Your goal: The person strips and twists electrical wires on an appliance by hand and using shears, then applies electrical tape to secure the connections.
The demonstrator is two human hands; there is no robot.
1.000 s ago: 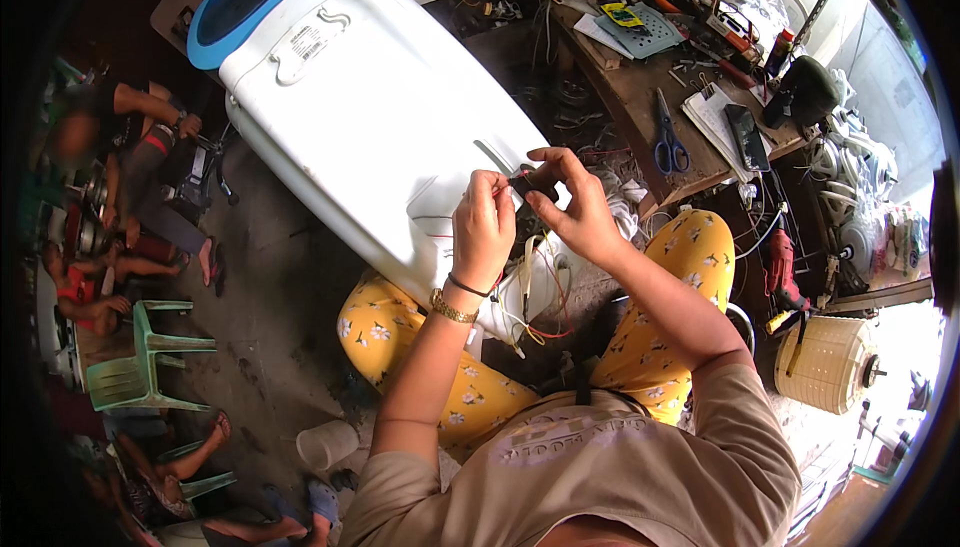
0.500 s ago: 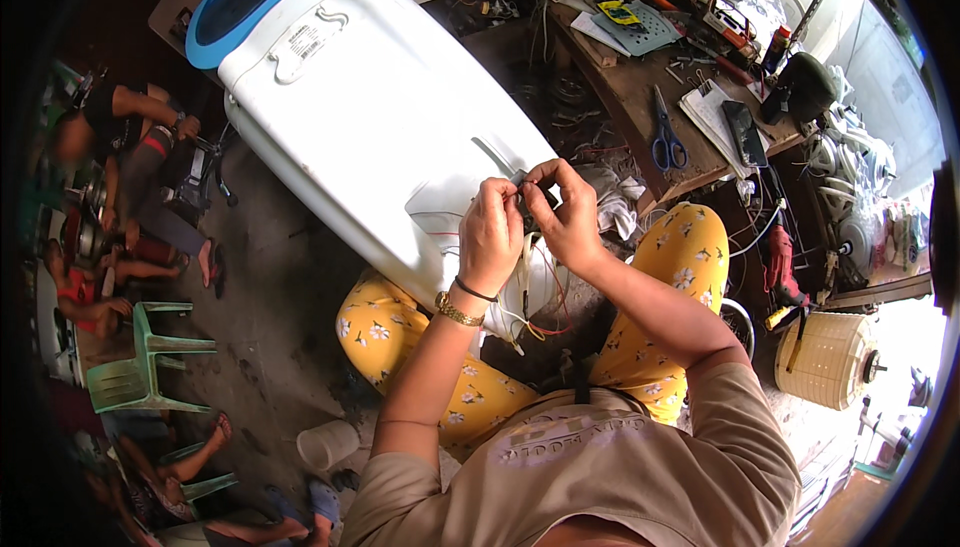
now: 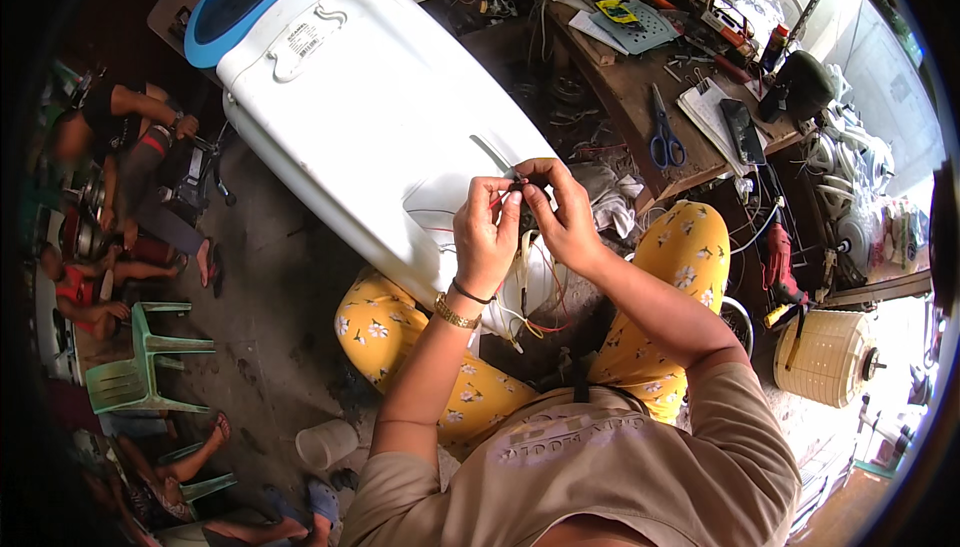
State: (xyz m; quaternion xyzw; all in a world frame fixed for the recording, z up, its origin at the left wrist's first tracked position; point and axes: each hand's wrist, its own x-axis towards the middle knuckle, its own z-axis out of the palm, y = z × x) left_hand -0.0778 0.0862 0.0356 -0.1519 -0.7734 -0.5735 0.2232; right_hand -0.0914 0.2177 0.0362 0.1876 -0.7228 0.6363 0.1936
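My left hand [image 3: 485, 232] pinches a small dark part [image 3: 518, 185] with thin wires, its thumb and index finger close together. Opposite it, my right hand [image 3: 567, 222] grips the same part with thumb and fingertips, which partly hide it. Both are over the lower end of a large white plastic appliance body [image 3: 370, 117] with a blue-rimmed dark lid [image 3: 205, 42] at its far end. Red, yellow and white wires [image 3: 530, 322] hang below my hands, between my knees.
A wooden bench [image 3: 625, 97] holds scissors [image 3: 667, 142], papers, a phone and tools. A red drill [image 3: 780, 262] and cream perforated drum [image 3: 820, 357] are at right. At left are co-workers [image 3: 150, 167], a green chair [image 3: 150, 357] and a bucket [image 3: 325, 442].
My right hand has moved a little down and left, closer to my left hand, with fingers more gathered on the small part. My left hand has shifted only slightly.
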